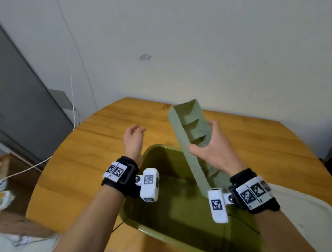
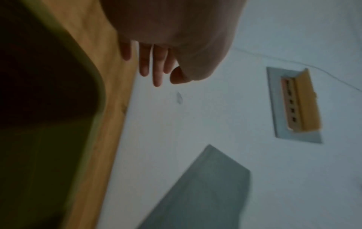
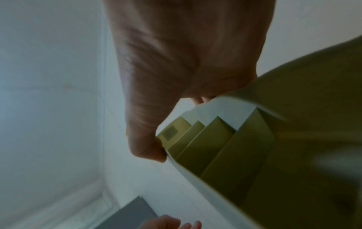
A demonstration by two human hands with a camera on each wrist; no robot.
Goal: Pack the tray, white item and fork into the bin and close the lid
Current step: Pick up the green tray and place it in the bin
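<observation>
a pale wall [image 1: 202, 42] with a small grey mark stands behind a round wooden worktop [image 1: 81, 160], with a dark grey panel [image 1: 21, 102] and a white cable [image 1: 72, 96] off to the left. the right hand [image 1: 211, 152] grips the tray [image 1: 189, 126] across its width, thumb pressed on the near left edge and fingers curled round the far right edge; the right wrist view shows the thumb against the tray's pale rim and the fingertips wrapping the other side. the left hand [image 1: 132, 139] hovers above the worktop just left of the tray, holding nothing, fingers loosely spread and slightly curled; the left wrist view shows them hanging relaxed and apart. both wrists wear black bands with white marker blocks. the bin [image 1: 153, 150], olive green with a rounded rim, sits open on the near part of the worktop; its inside is dark and shows nothing but the tray's lower end, which dips below the rim. the tray is a long, pale green organiser with several cross dividers making a row of compartments, tilted steeply with its top end leaning far and left above the bin. a pale, flat lid [image 1: 309, 212] lies at the near right, beside the bin.
</observation>
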